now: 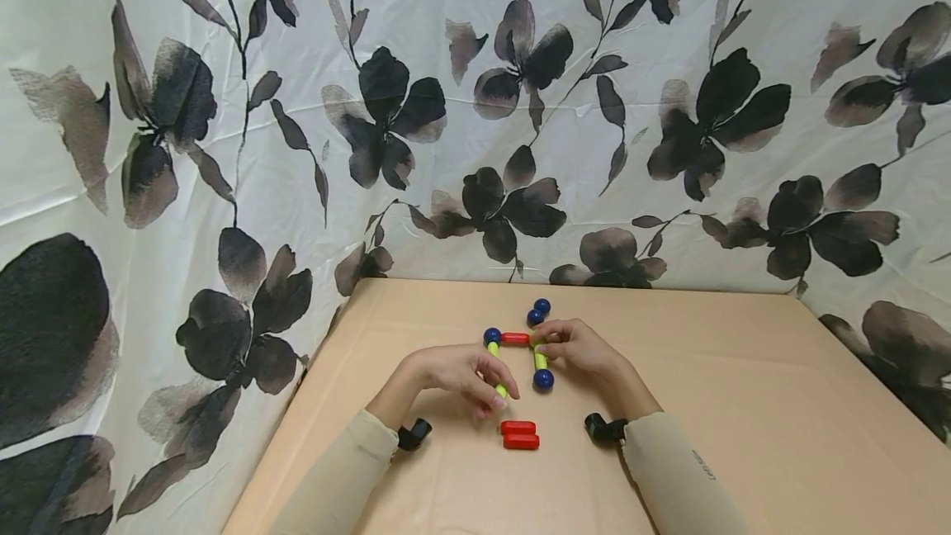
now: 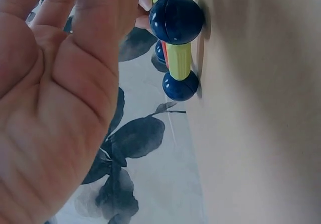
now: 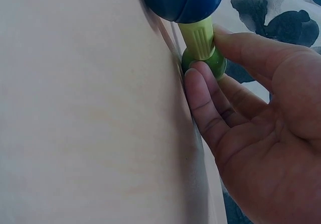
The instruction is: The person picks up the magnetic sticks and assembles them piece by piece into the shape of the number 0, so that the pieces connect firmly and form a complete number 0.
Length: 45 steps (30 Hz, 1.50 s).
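Note:
In the head view, my left hand (image 1: 464,374) has its thumb and index finger around a yellow-green rod (image 1: 501,390). Its palm fills the left of the left wrist view, beside a blue ball (image 2: 177,19) joined by another yellow-green rod (image 2: 179,62) to a farther blue ball (image 2: 180,86). My right hand (image 1: 583,345) pinches a green ball (image 3: 217,63) at a corner of the joined pieces. A red rod (image 1: 516,338) runs left from there to a blue ball (image 1: 492,336). Toward me, a yellow-green rod (image 1: 540,360) ends in a blue ball (image 1: 543,379).
Two red rods (image 1: 519,442) lie side by side on the tan tabletop (image 1: 743,436), nearer me than the joined pieces. Two blue balls (image 1: 536,317) are beyond my right hand. A floral cloth (image 1: 438,254) hangs behind the table.

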### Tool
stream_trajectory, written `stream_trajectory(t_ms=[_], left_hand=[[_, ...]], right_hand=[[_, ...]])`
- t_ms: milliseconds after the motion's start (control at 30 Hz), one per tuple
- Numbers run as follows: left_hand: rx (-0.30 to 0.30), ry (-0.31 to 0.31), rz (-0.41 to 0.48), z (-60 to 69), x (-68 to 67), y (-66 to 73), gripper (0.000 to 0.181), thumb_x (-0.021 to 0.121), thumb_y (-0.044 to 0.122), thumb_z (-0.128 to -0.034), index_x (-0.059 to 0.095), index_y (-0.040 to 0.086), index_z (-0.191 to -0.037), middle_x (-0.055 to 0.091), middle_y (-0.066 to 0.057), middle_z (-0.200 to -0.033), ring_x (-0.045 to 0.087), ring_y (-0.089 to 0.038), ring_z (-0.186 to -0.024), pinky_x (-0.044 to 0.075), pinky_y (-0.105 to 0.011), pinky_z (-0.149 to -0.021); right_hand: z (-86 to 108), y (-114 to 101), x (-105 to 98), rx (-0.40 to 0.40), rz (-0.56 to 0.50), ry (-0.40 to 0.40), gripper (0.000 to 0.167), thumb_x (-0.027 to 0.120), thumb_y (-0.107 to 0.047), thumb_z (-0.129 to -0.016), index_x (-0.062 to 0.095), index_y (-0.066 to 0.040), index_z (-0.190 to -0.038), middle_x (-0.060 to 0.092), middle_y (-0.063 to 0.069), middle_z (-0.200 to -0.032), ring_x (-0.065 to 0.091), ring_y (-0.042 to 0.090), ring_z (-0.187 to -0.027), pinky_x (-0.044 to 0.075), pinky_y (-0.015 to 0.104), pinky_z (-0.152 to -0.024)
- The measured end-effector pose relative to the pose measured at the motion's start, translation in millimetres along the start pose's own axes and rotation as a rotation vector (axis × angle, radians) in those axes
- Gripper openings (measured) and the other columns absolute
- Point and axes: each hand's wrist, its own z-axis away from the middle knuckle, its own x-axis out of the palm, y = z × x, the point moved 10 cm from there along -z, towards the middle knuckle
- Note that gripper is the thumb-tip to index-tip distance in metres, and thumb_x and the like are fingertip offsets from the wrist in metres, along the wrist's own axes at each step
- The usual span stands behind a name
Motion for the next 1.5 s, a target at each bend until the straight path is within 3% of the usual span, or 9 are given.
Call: stream_trajectory(t_ms=[200,500,1000,1267,1367,1500], left_hand=[[-0.041,-0.042,0.012,0.3,5.1,-3.6,0.022,0.073,0.013,-0.098,0.072,0.004,-0.119,0.071,-0.011,-0.088,0.072,-0.019,-0.073,0.064,-0.04,-0.08],[-0.045,0.018,-0.058,-1.5,-0.3,-11.0,0.011,0.078,0.015,-0.094,0.078,0.011,-0.104,0.073,-0.014,-0.079,0.071,-0.016,-0.059,0.06,-0.027,-0.059],[-0.11,0.078,-0.04,-3.9,-3.2,-25.4,0.008,0.079,0.015,-0.0927,0.076,0.011,-0.098,0.075,-0.017,-0.076,0.069,-0.015,-0.054,0.057,-0.026,-0.051],[-0.094,0.101,-0.106,-3.3,-7.1,-22.6,0.007,0.08,0.018,-0.0929,0.079,0.014,-0.098,0.068,-0.006,-0.067,0.06,-0.012,-0.048,0.052,-0.023,-0.047],[-0.05,0.159,-0.185,-6.2,-16.5,-16.1,0.012,0.078,0.024,-0.095,0.08,0.015,-0.102,0.066,-0.008,-0.07,0.052,-0.012,-0.047,0.046,-0.021,-0.047],[0.03,0.361,-0.26,-9.9,-44.4,-5.3,0.02,0.074,0.03,-0.098,0.079,0.014,-0.11,0.061,-0.01,-0.076,0.048,-0.014,-0.057,0.037,-0.024,-0.052]], right_hand=[[-1.1,1.0,0.6,0.007,0.009,0.008,0.021,0.071,-0.006,-0.098,0.076,-0.003,-0.118,0.065,0.021,-0.137,0.057,0.027,-0.101,0.051,0.021,-0.076],[-0.5,-1.0,1.4,0.004,0.002,0.003,0.021,0.069,-0.005,-0.098,0.076,-0.001,-0.118,0.065,0.021,-0.138,0.058,0.025,-0.099,0.051,0.021,-0.076],[-2.3,4.2,0.7,0.016,0.008,0.014,0.02,0.07,-0.007,-0.098,0.076,-0.003,-0.117,0.066,0.019,-0.136,0.056,0.025,-0.098,0.05,0.022,-0.076],[-2.1,2.7,1.6,0.012,0.009,0.013,0.02,0.07,-0.007,-0.098,0.077,-0.005,-0.117,0.066,0.018,-0.136,0.057,0.025,-0.099,0.051,0.022,-0.076],[-2.3,3.6,0.5,0.019,0.01,0.019,0.02,0.07,-0.006,-0.098,0.077,-0.004,-0.116,0.067,0.018,-0.136,0.056,0.026,-0.102,0.05,0.024,-0.077],[-3.1,4.8,0.1,0.019,0.007,0.022,0.02,0.07,-0.005,-0.097,0.077,-0.004,-0.116,0.067,0.018,-0.135,0.054,0.026,-0.102,0.048,0.025,-0.076]])
